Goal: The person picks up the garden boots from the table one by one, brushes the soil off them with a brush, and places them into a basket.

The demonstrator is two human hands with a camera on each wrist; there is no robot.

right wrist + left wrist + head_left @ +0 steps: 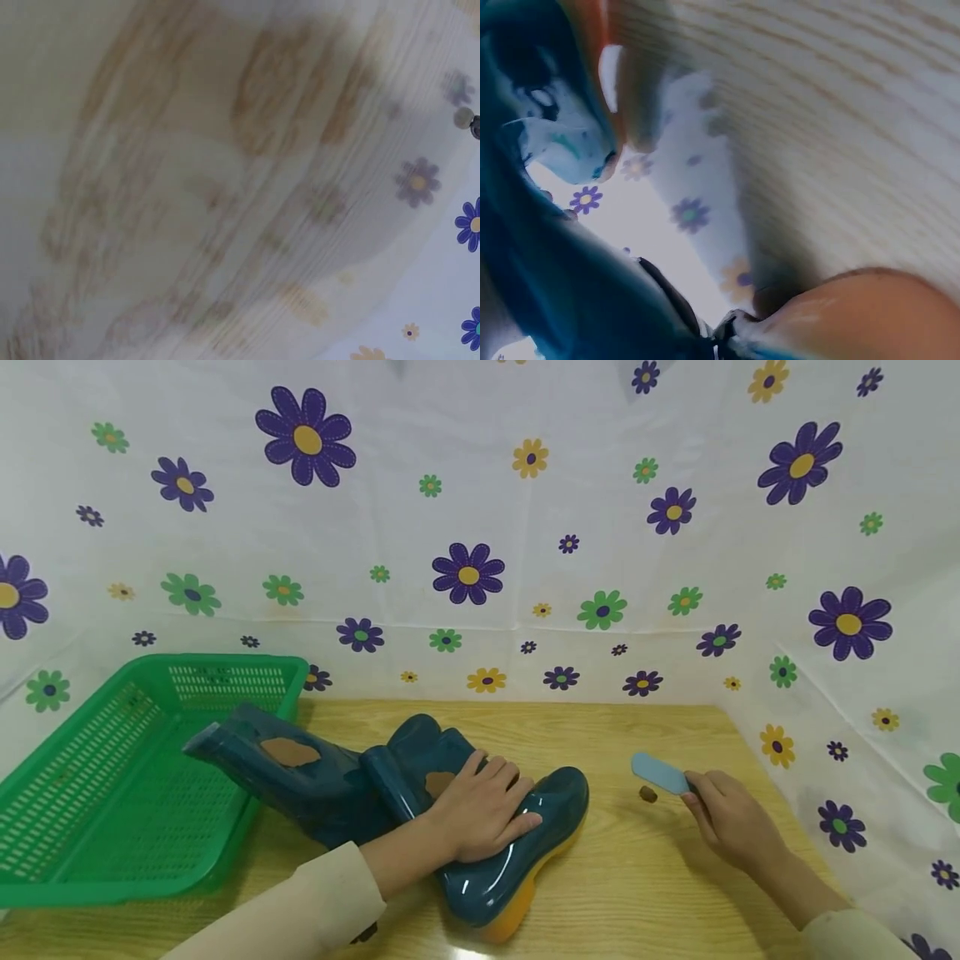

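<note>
From my screen I see a small corner, closed by a flowered cloth [390,485] which stands behind and beside a wood-grain bench [637,877]. To me it looks like a screened work place; whether inside a home or a workshop, I cannot tell.

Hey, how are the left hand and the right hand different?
The left hand is on a big, dark blue boot, but the right hand holds a small, pale blue tool. The left hand is closer to the green basket, while the right hand is closer to a little brown lump. Both are bare, with cream sleeves.
</note>
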